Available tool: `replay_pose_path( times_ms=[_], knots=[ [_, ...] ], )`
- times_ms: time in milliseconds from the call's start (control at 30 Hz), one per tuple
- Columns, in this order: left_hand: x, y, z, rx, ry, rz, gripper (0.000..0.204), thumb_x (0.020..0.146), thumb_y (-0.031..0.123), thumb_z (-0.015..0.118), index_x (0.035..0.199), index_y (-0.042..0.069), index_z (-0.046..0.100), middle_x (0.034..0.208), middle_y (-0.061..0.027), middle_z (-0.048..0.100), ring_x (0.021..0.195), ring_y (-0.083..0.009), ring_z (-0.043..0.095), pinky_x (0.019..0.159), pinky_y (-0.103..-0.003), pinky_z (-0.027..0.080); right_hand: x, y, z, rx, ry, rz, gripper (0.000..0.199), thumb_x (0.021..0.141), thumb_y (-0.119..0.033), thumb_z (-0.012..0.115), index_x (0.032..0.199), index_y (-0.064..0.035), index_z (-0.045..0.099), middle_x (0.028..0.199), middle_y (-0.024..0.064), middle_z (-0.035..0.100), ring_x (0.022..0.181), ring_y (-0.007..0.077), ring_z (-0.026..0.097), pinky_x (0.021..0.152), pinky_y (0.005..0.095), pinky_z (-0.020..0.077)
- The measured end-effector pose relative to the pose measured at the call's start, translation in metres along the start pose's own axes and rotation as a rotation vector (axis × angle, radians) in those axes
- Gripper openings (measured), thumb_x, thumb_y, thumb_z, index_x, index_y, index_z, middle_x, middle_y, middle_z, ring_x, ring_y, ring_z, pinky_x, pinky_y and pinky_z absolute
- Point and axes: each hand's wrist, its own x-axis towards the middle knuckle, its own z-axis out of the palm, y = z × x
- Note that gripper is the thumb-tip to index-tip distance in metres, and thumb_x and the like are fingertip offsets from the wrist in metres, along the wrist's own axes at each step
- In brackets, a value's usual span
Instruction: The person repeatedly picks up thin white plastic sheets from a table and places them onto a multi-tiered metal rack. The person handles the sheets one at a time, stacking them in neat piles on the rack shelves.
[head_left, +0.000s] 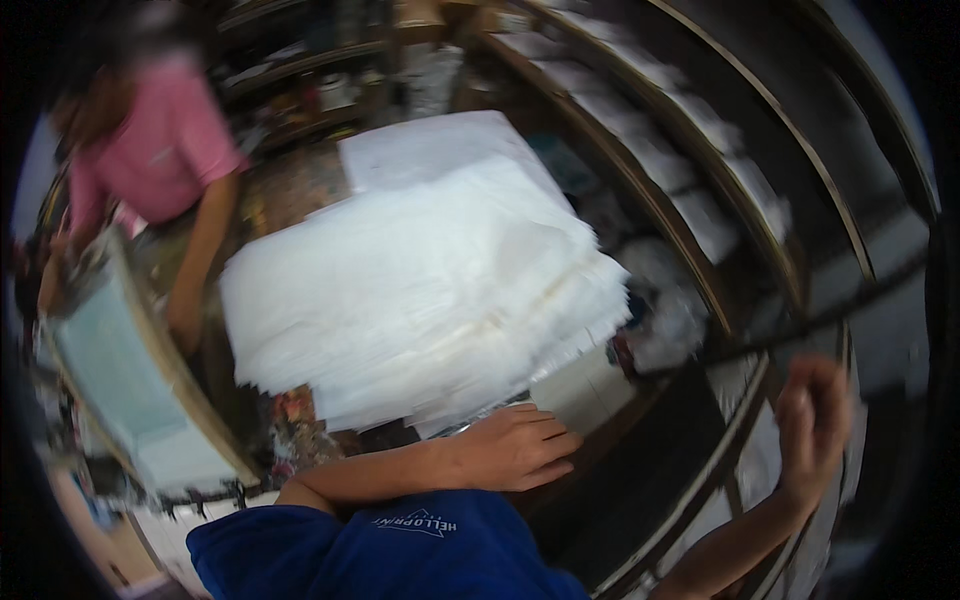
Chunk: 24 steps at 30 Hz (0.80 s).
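A large fanned stack of thin white sheets (400, 270), looking like plastic or paper, lies on the table before me. My left hand (518, 447) is just off the near edge of the stack, its fingers loosely bent and a little apart, with nothing seen in them. Out to the right, beside the wooden rack (735, 440), my right hand (815, 425) is raised. Its fingers look curled but are smeared by motion, so I cannot make out whether they hold anything.
At the left a person in a pink shirt (165, 140) stands by a wood-edged frame with a pale blue panel (130, 350). Slatted racks bearing white sheets (640, 130) run along the right. Cluttered shelves (300, 65) stand at the back.
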Motion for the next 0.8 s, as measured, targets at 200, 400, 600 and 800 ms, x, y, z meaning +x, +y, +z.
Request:
replay_pose_path(
  times_ms=[200, 400, 600, 800],
  knots=[
    [-0.032, -0.008, -0.029, 0.130, 0.150, -0.264, 0.026, 0.085, 0.024, 0.064, 0.102, 0.005, 0.060, 0.080, -0.0092, 0.059, 0.073, -0.0252, 0.059, 0.069, -0.035, 0.049, -0.094, 0.239, 0.152, 0.857, 0.503, 0.702, 0.020, 0.086, -0.030, 0.062, 0.093, -0.0125, 0.056, 0.066, -0.0046, 0.046, 0.054, 0.0072, 0.041, 0.047, 0.0213, 0.0314],
    [-0.045, -0.036, -0.056, 0.305, 0.267, -0.475, 0.027, 0.084, 0.023, 0.066, 0.103, 0.005, 0.063, 0.085, -0.0104, 0.063, 0.079, -0.0273, 0.061, 0.073, -0.037, 0.050, -0.390, 0.351, 0.338, 1.011, -0.068, 1.013, 0.035, 0.090, -0.029, 0.057, 0.112, -0.0009, 0.059, 0.096, 0.0119, 0.062, 0.087, 0.0246, 0.058, 0.077, 0.0407, 0.0488],
    [-0.028, -0.071, -0.092, 0.511, 0.300, -0.530, 0.026, 0.083, 0.022, 0.066, 0.100, 0.003, 0.063, 0.086, -0.0105, 0.062, 0.080, -0.0275, 0.061, 0.074, -0.038, 0.049, -0.379, 0.282, 0.336, 0.518, -0.399, 1.343, 0.028, 0.091, -0.025, 0.056, 0.104, -0.0007, 0.059, 0.088, 0.0102, 0.061, 0.077, 0.0210, 0.055, 0.069, 0.0364, 0.0470],
    [-0.012, -0.071, -0.050, 0.399, 0.203, -0.505, 0.025, 0.085, 0.025, 0.063, 0.101, 0.005, 0.061, 0.086, -0.0107, 0.061, 0.082, -0.0282, 0.061, 0.075, -0.039, 0.048, -0.361, 0.292, 0.317, 0.459, -0.449, 1.268, 0.022, 0.091, -0.021, 0.055, 0.095, -0.0004, 0.058, 0.079, 0.0086, 0.059, 0.068, 0.0174, 0.052, 0.061, 0.0321, 0.0452]
  ],
)
